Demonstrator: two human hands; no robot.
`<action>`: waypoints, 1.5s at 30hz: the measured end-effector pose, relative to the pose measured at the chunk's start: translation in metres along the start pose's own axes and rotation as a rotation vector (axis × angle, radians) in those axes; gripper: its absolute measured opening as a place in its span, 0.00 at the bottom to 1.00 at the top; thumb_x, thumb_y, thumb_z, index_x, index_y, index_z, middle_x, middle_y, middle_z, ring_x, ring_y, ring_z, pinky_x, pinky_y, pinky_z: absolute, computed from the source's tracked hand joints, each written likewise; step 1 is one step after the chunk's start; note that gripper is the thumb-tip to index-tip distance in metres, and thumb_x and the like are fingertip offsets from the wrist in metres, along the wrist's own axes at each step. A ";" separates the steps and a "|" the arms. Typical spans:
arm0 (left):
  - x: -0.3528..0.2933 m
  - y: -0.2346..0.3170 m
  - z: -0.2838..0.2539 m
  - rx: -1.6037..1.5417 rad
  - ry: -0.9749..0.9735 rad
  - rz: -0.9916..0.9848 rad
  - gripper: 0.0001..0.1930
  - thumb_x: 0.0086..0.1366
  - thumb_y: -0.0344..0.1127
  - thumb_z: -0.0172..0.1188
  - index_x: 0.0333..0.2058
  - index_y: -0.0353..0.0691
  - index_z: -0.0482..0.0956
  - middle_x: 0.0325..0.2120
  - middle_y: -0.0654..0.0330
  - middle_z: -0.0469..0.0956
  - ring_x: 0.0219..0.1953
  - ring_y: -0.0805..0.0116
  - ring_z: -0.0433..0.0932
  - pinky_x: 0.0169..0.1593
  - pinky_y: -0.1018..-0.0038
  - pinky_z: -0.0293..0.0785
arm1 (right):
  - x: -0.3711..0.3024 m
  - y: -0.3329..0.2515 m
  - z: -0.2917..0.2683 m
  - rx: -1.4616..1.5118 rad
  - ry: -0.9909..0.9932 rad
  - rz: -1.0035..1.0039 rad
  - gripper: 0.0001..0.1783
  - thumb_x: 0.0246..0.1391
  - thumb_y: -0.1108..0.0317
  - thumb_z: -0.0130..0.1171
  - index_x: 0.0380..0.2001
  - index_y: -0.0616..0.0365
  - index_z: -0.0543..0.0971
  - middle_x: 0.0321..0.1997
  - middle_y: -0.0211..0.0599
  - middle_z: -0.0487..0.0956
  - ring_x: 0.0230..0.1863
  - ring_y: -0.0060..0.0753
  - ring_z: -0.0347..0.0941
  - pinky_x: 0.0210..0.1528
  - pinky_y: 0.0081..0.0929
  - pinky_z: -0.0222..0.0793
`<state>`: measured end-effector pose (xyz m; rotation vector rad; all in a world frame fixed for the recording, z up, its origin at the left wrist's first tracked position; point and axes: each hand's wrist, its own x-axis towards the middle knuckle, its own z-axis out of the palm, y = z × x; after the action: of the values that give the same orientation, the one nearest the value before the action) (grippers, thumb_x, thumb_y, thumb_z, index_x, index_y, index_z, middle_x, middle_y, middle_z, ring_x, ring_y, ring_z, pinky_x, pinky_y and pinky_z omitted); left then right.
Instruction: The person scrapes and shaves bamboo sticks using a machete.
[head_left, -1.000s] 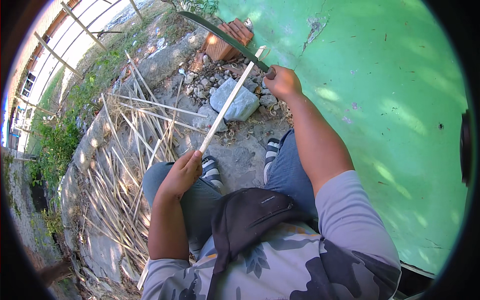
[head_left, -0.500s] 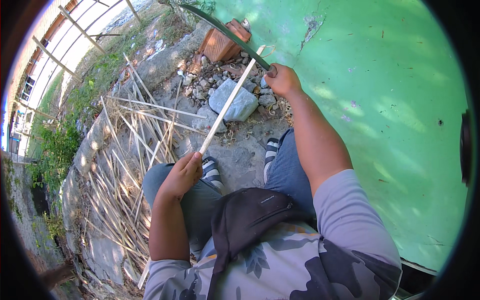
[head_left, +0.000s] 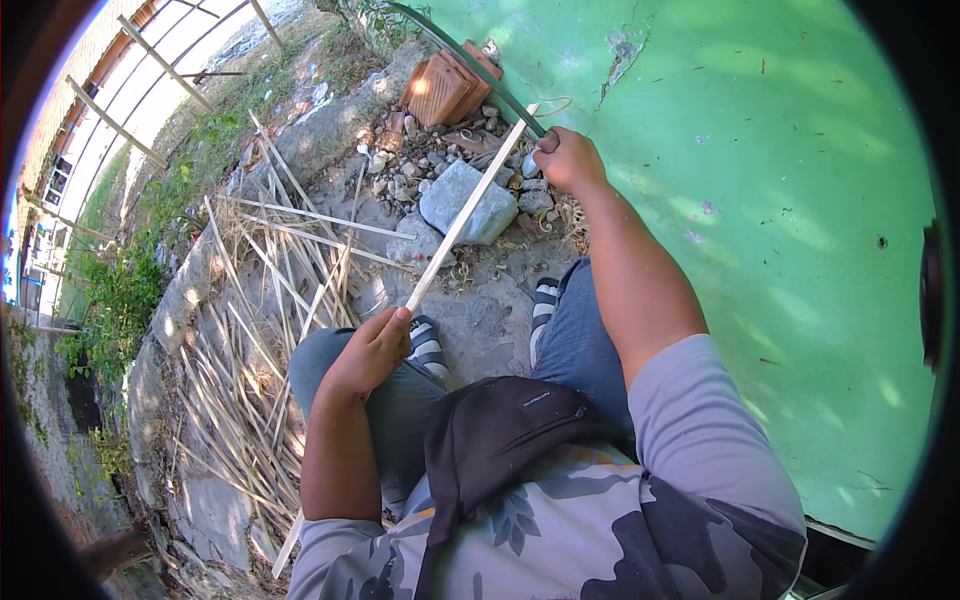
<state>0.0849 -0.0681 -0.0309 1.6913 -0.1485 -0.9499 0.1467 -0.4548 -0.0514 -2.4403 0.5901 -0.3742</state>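
A long pale wooden strip, perhaps bamboo (head_left: 465, 212), slants up and to the right from my left hand (head_left: 373, 350), whose fingers are wrapped round its lower end. My right hand (head_left: 572, 161) grips the handle of a long, dark-bladed machete (head_left: 462, 55). The blade points up and to the left and crosses the strip near its far end, close to my right fist. A thin curled shaving (head_left: 556, 103) hangs at that end. Below the strip's middle sits a squarish grey stone block (head_left: 468, 203).
Many similar strips (head_left: 238, 400) lie in a loose pile on the ground at my left. Reddish clay blocks (head_left: 440, 90) and rubble (head_left: 405, 165) are beyond the stone. A green wall-like surface (head_left: 760, 220) fills the right side.
The machete has shifted slightly along the strip toward its far end, and its blade has turned a little. The shaving sticks out further to the right. My left hand has barely moved.
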 end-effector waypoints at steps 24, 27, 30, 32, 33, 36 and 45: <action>-0.001 -0.003 -0.008 -0.096 -0.077 -0.002 0.19 0.78 0.50 0.42 0.29 0.45 0.65 0.18 0.70 0.59 0.18 0.79 0.54 0.22 0.79 0.52 | -0.013 -0.016 0.008 -0.056 0.092 -0.247 0.09 0.48 0.58 0.60 0.31 0.48 0.80 0.32 0.43 0.83 0.36 0.54 0.79 0.41 0.45 0.75; -0.007 -0.006 -0.012 -0.112 -0.097 0.009 0.19 0.78 0.50 0.42 0.29 0.45 0.65 0.18 0.70 0.59 0.18 0.79 0.54 0.22 0.79 0.52 | -0.011 -0.017 0.006 -0.048 0.106 -0.334 0.10 0.49 0.57 0.60 0.30 0.50 0.80 0.31 0.44 0.83 0.36 0.55 0.79 0.42 0.45 0.75; -0.005 -0.005 -0.011 -0.121 -0.138 0.024 0.19 0.78 0.50 0.42 0.30 0.45 0.65 0.18 0.70 0.59 0.18 0.79 0.54 0.22 0.80 0.52 | 0.008 0.010 0.014 0.134 0.231 -0.054 0.13 0.49 0.57 0.60 0.33 0.51 0.82 0.33 0.46 0.83 0.36 0.55 0.79 0.41 0.45 0.75; -0.005 -0.004 -0.010 -0.132 -0.151 0.008 0.19 0.78 0.51 0.42 0.30 0.45 0.65 0.18 0.70 0.59 0.18 0.79 0.55 0.22 0.80 0.52 | 0.015 0.031 0.016 0.150 0.334 0.321 0.16 0.47 0.60 0.61 0.38 0.55 0.83 0.34 0.47 0.84 0.37 0.54 0.81 0.42 0.44 0.75; -0.006 -0.002 -0.008 -0.138 -0.172 -0.013 0.20 0.78 0.51 0.42 0.30 0.45 0.65 0.18 0.70 0.59 0.19 0.79 0.55 0.22 0.80 0.53 | 0.017 0.036 0.017 0.150 0.337 0.320 0.16 0.47 0.60 0.61 0.38 0.55 0.83 0.34 0.47 0.84 0.37 0.54 0.81 0.42 0.44 0.75; -0.005 -0.003 -0.004 -0.092 -0.193 -0.033 0.19 0.78 0.50 0.42 0.30 0.44 0.65 0.19 0.69 0.60 0.20 0.79 0.56 0.22 0.80 0.54 | 0.016 0.032 0.015 0.408 0.310 0.413 0.20 0.45 0.63 0.62 0.43 0.59 0.83 0.37 0.46 0.85 0.39 0.46 0.82 0.42 0.39 0.75; -0.011 0.004 0.007 0.051 -0.070 -0.006 0.18 0.78 0.49 0.44 0.32 0.42 0.68 0.21 0.66 0.65 0.21 0.77 0.63 0.24 0.79 0.61 | 0.028 0.020 0.008 0.734 0.258 0.408 0.18 0.45 0.63 0.65 0.38 0.63 0.83 0.29 0.39 0.81 0.30 0.35 0.76 0.35 0.36 0.69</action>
<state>0.0742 -0.0691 -0.0219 1.7067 -0.2155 -1.0183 0.1670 -0.4794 -0.0665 -1.5422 0.8573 -0.6093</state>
